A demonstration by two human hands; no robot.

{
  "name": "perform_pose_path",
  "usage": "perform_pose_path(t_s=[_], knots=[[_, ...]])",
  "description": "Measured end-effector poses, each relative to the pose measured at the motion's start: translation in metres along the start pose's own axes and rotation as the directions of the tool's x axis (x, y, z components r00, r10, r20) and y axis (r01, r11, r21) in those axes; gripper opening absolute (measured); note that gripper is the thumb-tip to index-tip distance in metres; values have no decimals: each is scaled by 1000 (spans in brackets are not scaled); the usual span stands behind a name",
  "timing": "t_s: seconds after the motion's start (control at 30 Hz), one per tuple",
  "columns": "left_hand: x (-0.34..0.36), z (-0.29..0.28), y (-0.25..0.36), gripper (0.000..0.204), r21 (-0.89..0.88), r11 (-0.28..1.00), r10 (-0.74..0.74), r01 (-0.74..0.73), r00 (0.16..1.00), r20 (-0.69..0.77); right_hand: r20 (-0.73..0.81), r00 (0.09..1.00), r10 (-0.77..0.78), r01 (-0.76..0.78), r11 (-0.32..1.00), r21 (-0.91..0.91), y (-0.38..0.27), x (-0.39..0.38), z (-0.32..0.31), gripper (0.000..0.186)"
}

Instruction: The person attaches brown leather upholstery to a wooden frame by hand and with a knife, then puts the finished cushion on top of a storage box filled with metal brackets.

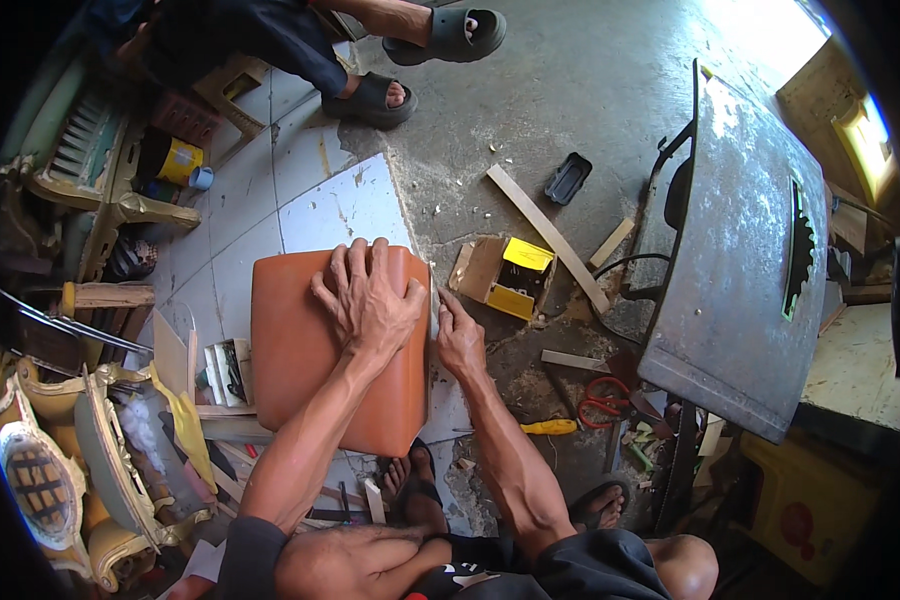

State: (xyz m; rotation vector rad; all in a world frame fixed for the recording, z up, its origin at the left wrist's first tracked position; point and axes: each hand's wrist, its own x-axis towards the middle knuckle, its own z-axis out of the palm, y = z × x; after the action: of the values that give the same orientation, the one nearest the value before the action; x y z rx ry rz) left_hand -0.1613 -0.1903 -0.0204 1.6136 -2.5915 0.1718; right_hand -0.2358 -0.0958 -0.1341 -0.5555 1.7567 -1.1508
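A padded seat (305,330), covered in smooth orange-brown material with rounded edges, stands in front of me between my arms. My left hand (368,305) lies on top of it, fingers spread toward the far edge and holding nothing. Beside the seat's right side is my right hand (460,335). Its index finger points up along that edge while the other fingers curl in. Whether something small sits in those fingers I cannot make out. The seat's underside is hidden.
A table saw (735,250) with an exposed blade stands at right. Near it lie a yellow box (523,280), wood strips (545,230), red-handled scissors (603,402) and a black tray (568,178). Gilded chair frames (100,470) crowd the left. Another person's sandalled foot (375,100) is ahead.
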Motion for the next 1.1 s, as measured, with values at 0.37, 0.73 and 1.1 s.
perform_pose_path(t_s=[0.37, 0.73, 1.1], knots=[[1, -1, 2, 69, -9, 1000, 15, -15, 1000, 19, -64, 994, -89, 86, 995, -42, 22, 18, 9, 37], [4, -3, -1, 69, 2, 1000, 9, -9, 1000, 29, -22, 991, -135, 132, 987, -91, 26, 24, 12, 37], [-20, -13, -23, 70, -34, 989, 147, -146, 989, 24, -129, 991, 26, -22, 999, 33, 37, -10, 25, 41]])
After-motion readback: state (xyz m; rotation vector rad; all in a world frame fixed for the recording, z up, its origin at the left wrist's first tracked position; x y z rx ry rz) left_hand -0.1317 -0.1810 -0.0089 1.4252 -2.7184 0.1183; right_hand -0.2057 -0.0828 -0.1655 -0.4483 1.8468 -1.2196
